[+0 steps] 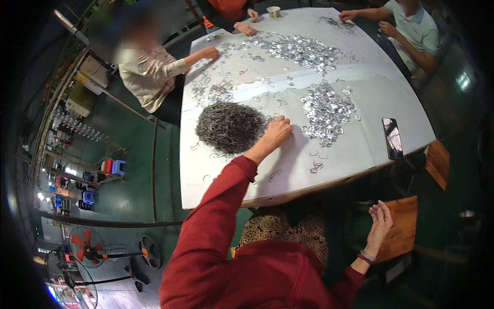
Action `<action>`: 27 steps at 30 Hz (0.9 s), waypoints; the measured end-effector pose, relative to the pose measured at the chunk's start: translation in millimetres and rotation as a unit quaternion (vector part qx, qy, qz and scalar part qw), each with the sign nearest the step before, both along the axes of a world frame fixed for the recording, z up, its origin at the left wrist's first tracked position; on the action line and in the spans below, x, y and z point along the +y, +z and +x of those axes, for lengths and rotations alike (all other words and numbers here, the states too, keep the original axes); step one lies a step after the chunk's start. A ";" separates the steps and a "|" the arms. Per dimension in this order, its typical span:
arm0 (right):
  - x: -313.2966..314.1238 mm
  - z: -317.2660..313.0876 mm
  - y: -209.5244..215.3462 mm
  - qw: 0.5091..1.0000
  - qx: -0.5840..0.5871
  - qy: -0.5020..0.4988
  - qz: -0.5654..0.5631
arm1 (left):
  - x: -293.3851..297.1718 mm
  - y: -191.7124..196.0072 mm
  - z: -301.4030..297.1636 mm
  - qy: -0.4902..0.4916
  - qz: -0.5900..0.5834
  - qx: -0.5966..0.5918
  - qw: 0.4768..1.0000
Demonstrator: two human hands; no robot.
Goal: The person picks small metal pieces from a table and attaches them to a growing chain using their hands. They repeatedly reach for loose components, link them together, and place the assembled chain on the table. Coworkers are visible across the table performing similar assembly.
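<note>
My left hand point(278, 132) reaches over the white-covered table, its fingers drawn together and pointing down between two piles. What it pinches, if anything, is too small to make out. Close on its left lies a big dark heap of thin bent wire hooks point(226, 127). To its right is a pile of small shiny metal buckles point(327, 114). Off the table's near edge, above a wooden stool point(404, 226), my right hand point(380, 226) is held with its fingers bent together. A thin dark shape shows at its fingertips, unclear in kind.
A larger spread of shiny metal pieces point(303, 51) covers the table's far part. A phone point(392, 138) lies near the right edge, and a cup point(274, 11) stands at the far edge. Three other people work around the table. Standing fans point(87, 247) are at lower left.
</note>
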State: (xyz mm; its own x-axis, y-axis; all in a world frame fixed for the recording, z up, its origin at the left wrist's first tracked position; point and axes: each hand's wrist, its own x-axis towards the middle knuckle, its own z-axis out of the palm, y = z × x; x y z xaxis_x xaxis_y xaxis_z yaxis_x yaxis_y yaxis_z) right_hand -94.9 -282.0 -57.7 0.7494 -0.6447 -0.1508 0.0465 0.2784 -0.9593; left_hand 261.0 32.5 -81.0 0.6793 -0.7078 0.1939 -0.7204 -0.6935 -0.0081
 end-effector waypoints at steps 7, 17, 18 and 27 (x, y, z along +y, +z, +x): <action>21.9 92.0 7.3 0.980 0.047 0.107 -0.160 | -1.2 13.5 -10.0 0.019 -0.046 -0.021 0.999; 65.7 245.0 -35.6 0.830 0.060 0.197 -0.519 | 64.1 55.3 -27.3 0.196 -0.135 0.026 0.971; 65.7 245.4 -44.2 0.819 0.045 0.191 -0.540 | 69.3 49.8 -31.4 0.208 -0.126 0.031 0.969; 58.7 259.6 -41.9 0.821 0.067 0.225 -0.521 | 83.3 22.9 -51.7 0.180 -0.180 0.106 0.961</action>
State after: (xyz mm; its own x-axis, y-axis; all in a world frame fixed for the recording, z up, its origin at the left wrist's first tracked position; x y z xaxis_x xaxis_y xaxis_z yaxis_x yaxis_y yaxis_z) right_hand 164.7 -223.2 -99.6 0.9687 -0.1391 0.2056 0.0377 -0.7362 -0.6757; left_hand 209.3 115.7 -58.1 0.9186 -0.3328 0.2130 -0.3928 -0.8280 0.4003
